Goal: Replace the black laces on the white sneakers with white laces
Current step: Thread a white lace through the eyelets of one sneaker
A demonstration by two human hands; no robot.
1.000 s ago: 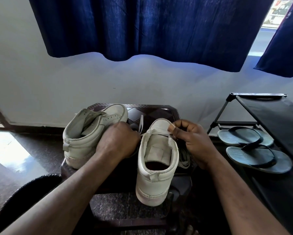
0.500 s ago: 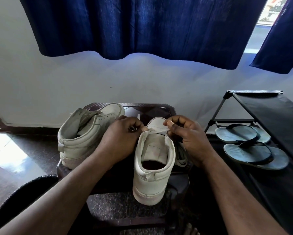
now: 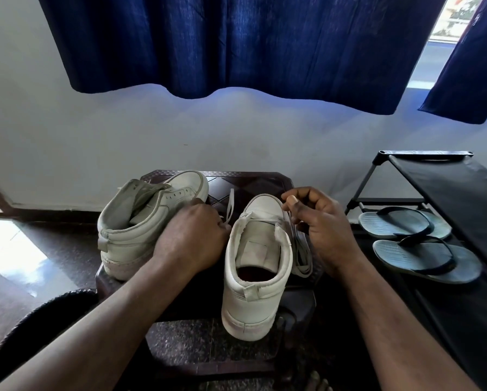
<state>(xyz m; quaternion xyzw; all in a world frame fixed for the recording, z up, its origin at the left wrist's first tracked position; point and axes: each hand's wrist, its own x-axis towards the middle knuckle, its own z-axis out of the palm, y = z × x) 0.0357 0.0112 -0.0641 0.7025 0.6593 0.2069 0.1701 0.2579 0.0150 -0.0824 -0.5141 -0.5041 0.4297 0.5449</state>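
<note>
left hand point(image 3: 191, 238): fingertips hidden | right hand point(image 3: 325, 230): pinches white lace point(image 3: 302, 256) beside sneaker point(image 3: 255, 294)

The left hand point(image 3: 191, 235) and right hand point(image 3: 321, 221) have drawn apart over the sneaker point(image 3: 257, 277), baring the white lace point(image 3: 230, 204) between them.

The left sneaker point(image 3: 140, 224) leans tilted on the table point(image 3: 259, 182), its eyelets bare, and the right sneaker point(image 3: 256, 277) stands upright just beside it, heel nearest. A white lace point(image 3: 264, 220) crosses the right sneaker's lowest eyelets, with one end rising between the pair and the rest heaped against its right side.
</note>
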